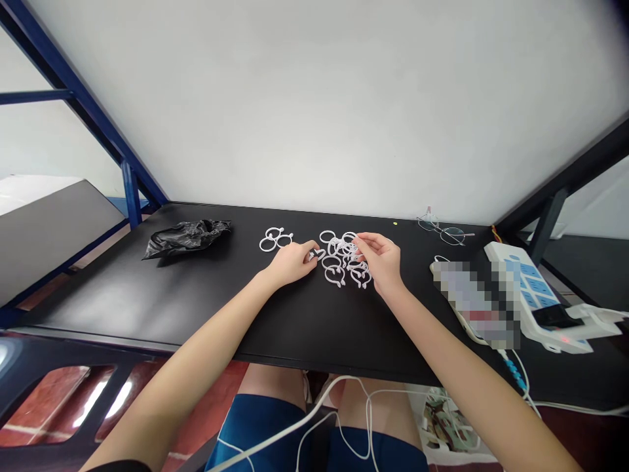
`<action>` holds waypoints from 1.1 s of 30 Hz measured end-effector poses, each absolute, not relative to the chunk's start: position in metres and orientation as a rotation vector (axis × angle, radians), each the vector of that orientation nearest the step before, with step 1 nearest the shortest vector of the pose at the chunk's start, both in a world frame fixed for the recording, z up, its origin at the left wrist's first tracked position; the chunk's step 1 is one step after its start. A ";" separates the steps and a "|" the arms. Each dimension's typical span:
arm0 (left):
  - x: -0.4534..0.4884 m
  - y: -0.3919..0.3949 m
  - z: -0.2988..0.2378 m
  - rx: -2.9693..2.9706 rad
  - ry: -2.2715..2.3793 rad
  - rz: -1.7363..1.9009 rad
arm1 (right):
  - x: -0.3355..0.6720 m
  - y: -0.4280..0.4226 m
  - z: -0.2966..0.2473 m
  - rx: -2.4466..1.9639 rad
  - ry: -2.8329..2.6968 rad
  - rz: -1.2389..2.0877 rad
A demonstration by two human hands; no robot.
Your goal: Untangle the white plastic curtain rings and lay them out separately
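A loose pile of white plastic rings with small knobs (334,265) lies on the black tabletop (304,328) between my hands. My left hand (293,262) is at the pile's left side, its thumb and fingertips pinched on one white ring (320,254) seen nearly edge-on. At the right of the pile, my right hand (382,259) has thumb and forefinger closed on a ring among the others; the fingers partly hide it. Beyond my left hand, a separate small group of white rings (268,244) rests flat on the table.
A crumpled black plastic bag (187,237) lies at the left. On the right are eyeglasses (452,236), a blurred phone (474,305) and a white power strip (533,288) with a plug in it. White cables (295,423) hang across my lap. A pale wall (314,111) stands behind the table.
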State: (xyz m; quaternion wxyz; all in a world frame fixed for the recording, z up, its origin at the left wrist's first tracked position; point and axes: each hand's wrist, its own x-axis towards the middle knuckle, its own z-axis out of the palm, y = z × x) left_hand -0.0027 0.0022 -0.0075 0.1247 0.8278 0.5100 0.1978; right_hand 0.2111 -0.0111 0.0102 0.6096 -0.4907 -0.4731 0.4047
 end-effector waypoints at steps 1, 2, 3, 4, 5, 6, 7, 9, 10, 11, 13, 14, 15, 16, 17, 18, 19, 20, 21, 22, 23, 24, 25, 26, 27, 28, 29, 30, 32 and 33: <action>-0.003 0.002 -0.007 2.415 1.481 0.577 | 0.211 -0.012 0.011 -1.133 -1.087 0.949; -0.002 0.002 -0.007 2.416 1.473 0.578 | 0.210 -0.012 0.011 -1.129 -1.086 0.962; -0.002 0.002 -0.007 2.417 1.463 0.580 | 0.210 -0.012 0.012 -1.123 -1.089 0.975; -0.002 0.001 -0.006 2.418 1.450 0.582 | 0.210 -0.013 0.012 -1.116 -1.095 0.987; -0.001 0.001 -0.006 2.419 1.436 0.584 | 0.210 -0.013 0.012 -1.109 -1.103 0.998; 0.000 0.001 -0.005 2.418 1.424 0.587 | 0.209 -0.013 0.012 -1.105 -1.109 1.006; 0.000 0.000 -0.004 2.416 1.418 0.591 | 0.209 -0.013 0.012 -1.104 -1.114 1.013; 0.001 -0.001 -0.003 2.410 1.421 0.597 | 0.209 -0.013 0.012 -1.106 -1.116 1.020; 0.001 -0.001 -0.003 2.407 1.428 0.602 | 0.209 -0.013 0.011 -1.107 -1.115 1.020; 0.001 -0.001 -0.003 2.405 1.433 0.607 | 0.209 -0.013 0.011 -1.106 -1.115 1.020; 0.001 -0.001 -0.002 2.400 1.434 0.615 | 0.209 -0.013 0.011 -1.104 -1.117 1.015; 0.001 -0.001 -0.003 2.395 1.429 0.620 | 0.209 -0.013 0.011 -1.105 -1.120 1.009; 0.001 -0.001 -0.003 2.390 1.422 0.626 | 0.210 -0.013 0.011 -1.107 -1.125 1.004; 0.001 0.000 -0.004 2.387 1.413 0.632 | 0.210 -0.013 0.011 -1.110 -1.130 0.997; 0.001 0.000 -0.004 2.385 1.403 0.639 | 0.210 -0.013 0.011 -1.112 -1.134 0.991; 0.001 0.000 -0.005 2.384 1.394 0.649 | 0.210 -0.013 0.011 -1.114 -1.137 0.987; 0.001 0.000 -0.005 2.385 1.388 0.662 | 0.210 -0.013 0.011 -1.114 -1.138 0.985; 0.001 0.001 -0.006 2.387 1.382 0.674 | 0.210 -0.013 0.011 -1.112 -1.137 0.985; 0.001 0.001 -0.006 2.390 1.377 0.686 | 0.209 -0.013 0.011 -1.108 -1.132 0.986; 0.001 0.001 -0.005 2.395 1.369 0.694 | 0.209 -0.013 0.011 -1.105 -1.127 0.989; 0.001 0.000 -0.005 2.401 1.358 0.700 | 0.209 -0.013 0.011 -1.102 -1.122 0.992; 0.000 0.000 -0.004 2.409 1.348 0.701 | 0.209 -0.013 0.011 -1.099 -1.118 0.995; 0.000 0.000 -0.003 2.419 1.342 0.699 | 0.209 -0.013 0.011 -1.096 -1.115 0.997; -0.001 -0.001 -0.002 2.429 1.340 0.697 | 0.209 -0.013 0.011 -1.092 -1.113 1.000; -0.001 -0.001 -0.001 2.437 1.342 0.695 | 0.209 -0.013 0.011 -1.089 -1.113 1.003; -0.002 -0.001 0.000 2.443 1.344 0.694 | 0.209 -0.013 0.011 -1.085 -1.113 1.007; -0.002 -0.002 0.000 2.445 1.346 0.696 | 0.209 -0.014 0.012 -1.082 -1.113 1.013; -0.002 -0.002 0.001 2.444 1.350 0.704 | 0.209 -0.014 0.012 -1.084 -1.112 1.023; -0.001 -0.003 0.003 2.427 1.372 0.755 | 0.208 -0.015 0.013 -1.097 -1.113 1.047; 0.000 -0.004 0.004 2.412 1.390 0.805 | 0.208 -0.015 0.013 -1.106 -1.120 1.061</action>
